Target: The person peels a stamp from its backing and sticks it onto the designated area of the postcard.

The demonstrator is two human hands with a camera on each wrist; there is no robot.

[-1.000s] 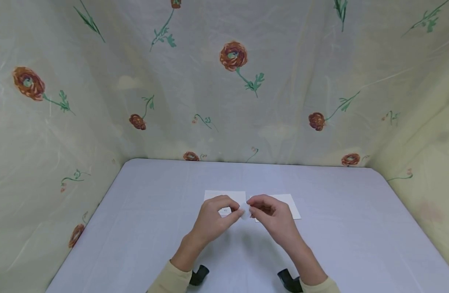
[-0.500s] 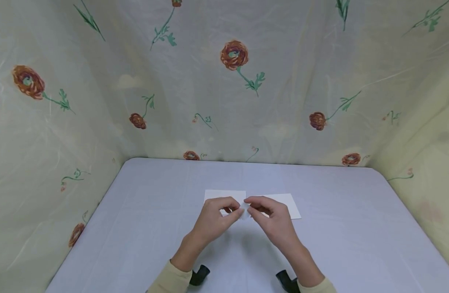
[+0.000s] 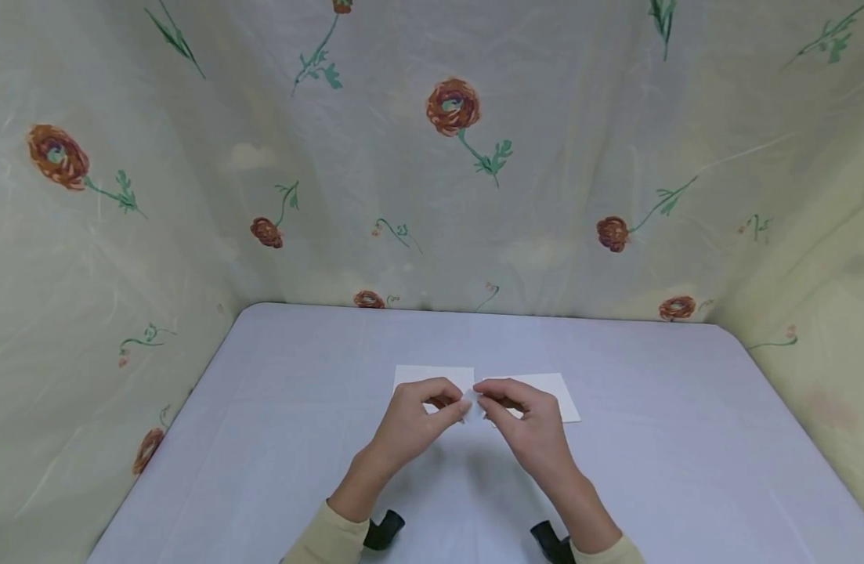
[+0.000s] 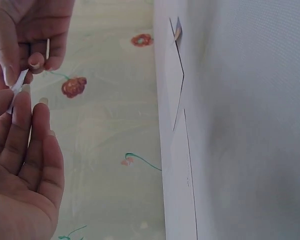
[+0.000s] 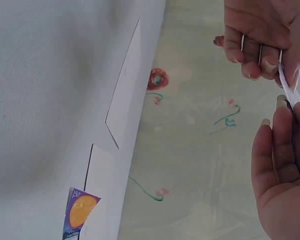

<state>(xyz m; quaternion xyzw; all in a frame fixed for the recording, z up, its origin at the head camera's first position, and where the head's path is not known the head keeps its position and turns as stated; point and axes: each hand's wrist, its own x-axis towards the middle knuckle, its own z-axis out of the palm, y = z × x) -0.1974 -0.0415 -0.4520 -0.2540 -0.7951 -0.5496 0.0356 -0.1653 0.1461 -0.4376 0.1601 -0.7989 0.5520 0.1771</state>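
Up over the table, a small folded white piece of paper (image 3: pixel 473 406) spans the fingertips of both hands. The left hand (image 3: pixel 419 415) pinches its left side between thumb and forefinger. At the other side, the right hand (image 3: pixel 533 421) pinches it with thumb and forefinger. Edge-on in the right wrist view, the paper (image 5: pixel 289 89) looks thin and doubled. Behind the hands lie two white cards, a left card (image 3: pixel 435 376) and a right card (image 3: pixel 562 395), partly hidden by the hands. A colourful postage stamp (image 5: pixel 81 212) with an orange round picture sits at one card's edge in the right wrist view.
A white cloth covers the table (image 3: pixel 319 352). Floral curtain sheeting (image 3: pixel 530 172) hangs along the back and sides. Black wrist-camera mounts, a left one (image 3: pixel 385 530) and a right one (image 3: pixel 550 540), stick out by the sleeves.
The right hand's fingertips have shifted slightly on the paper, and its wrist has moved a little left. The left hand stays almost in place; the cards have not moved.
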